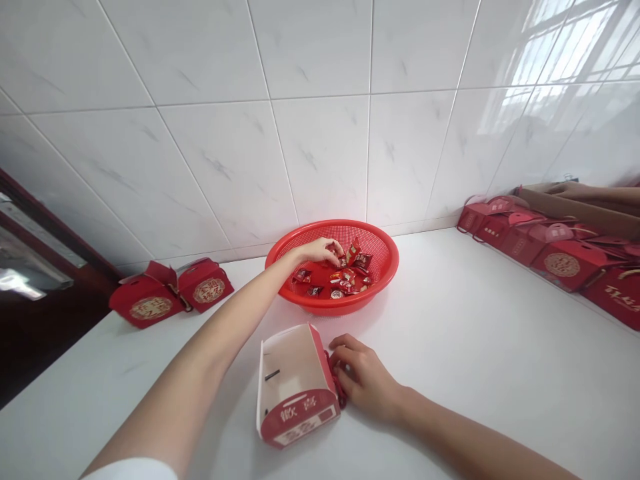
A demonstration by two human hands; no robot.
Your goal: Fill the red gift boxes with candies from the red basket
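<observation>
A red mesh basket [340,308] by the wall holds several wrapped candies [345,283], mostly red. My left hand [325,251] reaches into it from the left, fingers bent down at the candies; what they hold, if anything, is too small to tell. In front of the basket an open red and white paper box [295,373] lies on the white table, its pale inside facing up. My right hand [363,377] is at the right side of this box, fingers curled at its red cord handle [341,393].
Two closed red boxes [150,300] [206,285] stand at the left edge of the white table [450,347]. Rows of red boxes [563,260] line the right side by the tiled wall [320,153]. Another person's arm [600,193] rests beyond them.
</observation>
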